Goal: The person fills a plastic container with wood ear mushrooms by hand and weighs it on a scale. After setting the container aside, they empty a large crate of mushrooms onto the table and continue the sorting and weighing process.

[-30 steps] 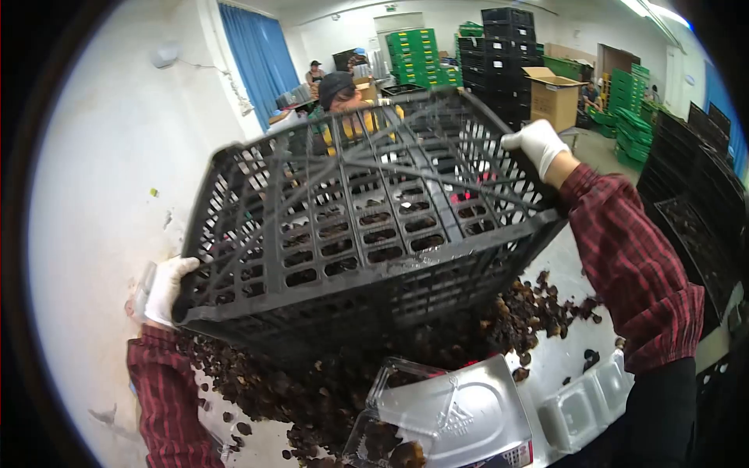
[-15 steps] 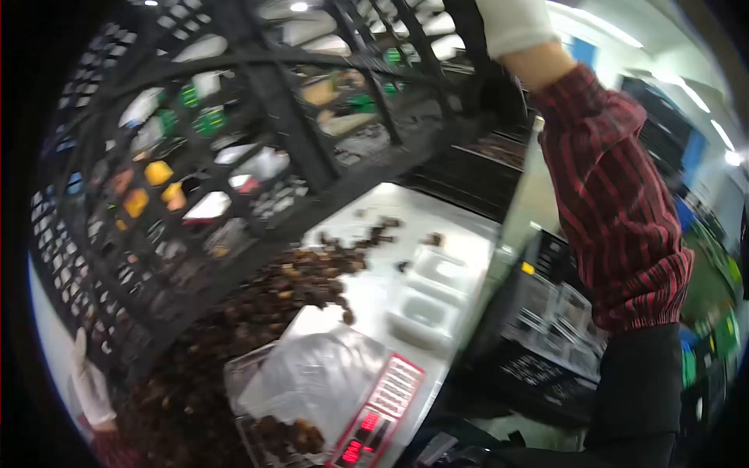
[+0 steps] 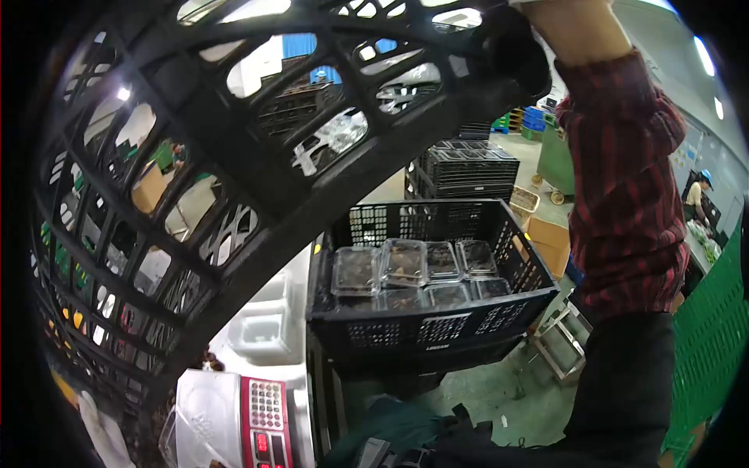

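Note:
A large black plastic crate point(image 3: 234, 144) is raised and tilted in front of me, filling the upper left. At the top edge my right hand point(image 3: 546, 6), mostly out of frame, holds the crate's upper right end. My left hand point(image 3: 105, 430), in a white glove, holds its lower left end; its fingertips are partly hidden. Below the crate, a scale point(image 3: 209, 417) with a red-framed keypad stands on a white table point(image 3: 300, 374). White plastic trays point(image 3: 261, 331) lie behind it, with a few dark brown pieces point(image 3: 209, 360) nearby.
Another black crate point(image 3: 437, 324) holds several clear boxes point(image 3: 404, 263) with dark contents. Stacked crates point(image 3: 472, 168), a cardboard box point(image 3: 548, 243) and a metal-framed stand point(image 3: 562, 339) are beyond. Green mesh point(image 3: 714, 335) is at right. A person point(image 3: 697, 195) in a blue cap stands farther back.
The view has swung right, bringing the crate with clear boxes to the middle. The held crate remains raised, and the scale and table now appear farther left.

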Tool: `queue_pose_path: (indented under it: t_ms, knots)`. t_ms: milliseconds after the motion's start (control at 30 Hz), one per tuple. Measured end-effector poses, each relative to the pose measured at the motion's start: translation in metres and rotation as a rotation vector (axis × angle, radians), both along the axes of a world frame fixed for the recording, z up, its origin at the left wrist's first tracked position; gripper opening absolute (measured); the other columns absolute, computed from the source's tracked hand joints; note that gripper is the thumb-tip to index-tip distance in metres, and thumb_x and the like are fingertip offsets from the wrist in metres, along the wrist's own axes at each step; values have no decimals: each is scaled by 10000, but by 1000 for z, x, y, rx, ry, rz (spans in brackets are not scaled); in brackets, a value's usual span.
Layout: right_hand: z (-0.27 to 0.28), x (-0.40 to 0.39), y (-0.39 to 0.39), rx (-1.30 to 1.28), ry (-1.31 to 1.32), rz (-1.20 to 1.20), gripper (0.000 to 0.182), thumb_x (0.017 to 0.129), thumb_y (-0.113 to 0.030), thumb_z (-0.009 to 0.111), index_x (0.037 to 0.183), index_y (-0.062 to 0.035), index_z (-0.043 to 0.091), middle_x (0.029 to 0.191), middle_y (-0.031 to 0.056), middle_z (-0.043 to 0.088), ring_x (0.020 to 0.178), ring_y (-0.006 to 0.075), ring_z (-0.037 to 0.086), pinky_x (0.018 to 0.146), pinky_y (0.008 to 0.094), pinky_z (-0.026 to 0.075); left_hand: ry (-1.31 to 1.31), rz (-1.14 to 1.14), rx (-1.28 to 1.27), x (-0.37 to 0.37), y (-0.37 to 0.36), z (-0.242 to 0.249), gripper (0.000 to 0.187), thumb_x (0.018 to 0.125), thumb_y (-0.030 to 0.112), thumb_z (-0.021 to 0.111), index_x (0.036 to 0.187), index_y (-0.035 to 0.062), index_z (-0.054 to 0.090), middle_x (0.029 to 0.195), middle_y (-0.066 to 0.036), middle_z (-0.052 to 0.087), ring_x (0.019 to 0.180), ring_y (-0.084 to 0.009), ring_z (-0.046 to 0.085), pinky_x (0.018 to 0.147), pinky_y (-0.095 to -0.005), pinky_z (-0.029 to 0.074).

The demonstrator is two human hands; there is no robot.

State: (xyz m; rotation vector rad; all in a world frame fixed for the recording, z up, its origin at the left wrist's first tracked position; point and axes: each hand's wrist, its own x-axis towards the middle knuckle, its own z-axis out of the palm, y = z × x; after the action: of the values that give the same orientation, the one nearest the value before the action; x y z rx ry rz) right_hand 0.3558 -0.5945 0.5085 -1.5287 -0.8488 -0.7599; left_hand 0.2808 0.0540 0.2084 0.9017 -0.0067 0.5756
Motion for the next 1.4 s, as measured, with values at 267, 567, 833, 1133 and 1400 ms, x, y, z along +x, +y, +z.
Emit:
queue_pose_path:
  t_ms: [267, 567, 833, 1133, 1400]
  knots:
    - [-59, 91, -138, 156, -14, -84, 158, 882, -126, 582, 945, 4, 647, 809, 64, 677, 677, 139, 638, 593, 266, 508, -18, -148, 635, 67, -137, 59, 427, 957, 193, 496, 1328, -3, 416, 1321, -73, 475, 1225, -158, 427, 1067, -325, 285]
    - [-88, 138, -274, -509, -543, -1347, 183, 837, -91, 634, 1008, -57, 688, 846, 39, 636, 768, 80, 570, 714, 219, 447, 30, -30, 1207, 267, -338, 89, 319, 926, 193, 564, 1174, -2, 514, 1093, -65, 585, 998, -158, 573, 829, -294, 477]
    - [-31, 99, -233, -453, -656, -1324, 190, 753, -125, 752, 851, 17, 671, 705, 11, 594, 614, 76, 521, 596, 195, 418, -1022, 676, 1761, 302, -573, 146, 499, 759, 299, 681, 1223, 280, 495, 1191, -2, 486, 1025, -216, 506, 843, -453, 380]
    - [-11, 88, -164, -884, -697, -1101, 189, 639, -9, 761, 749, -19, 607, 641, 85, 529, 550, 210, 488, 506, 304, 378, -1181, 1048, 1400, 356, -712, 92, 680, 732, 678, 534, 1361, 543, 313, 1369, 47, 371, 1303, -198, 290, 1009, -606, 183]
    - [-45, 69, -134, -1087, -174, -1546, 333, 614, -97, 775, 892, 12, 628, 608, 97, 497, 547, 264, 516, 501, 360, 417, -850, -114, 1509, 385, -692, 126, 611, 881, 318, 482, 1439, 368, 238, 1530, -44, 180, 1416, -218, 141, 1117, -506, 159]
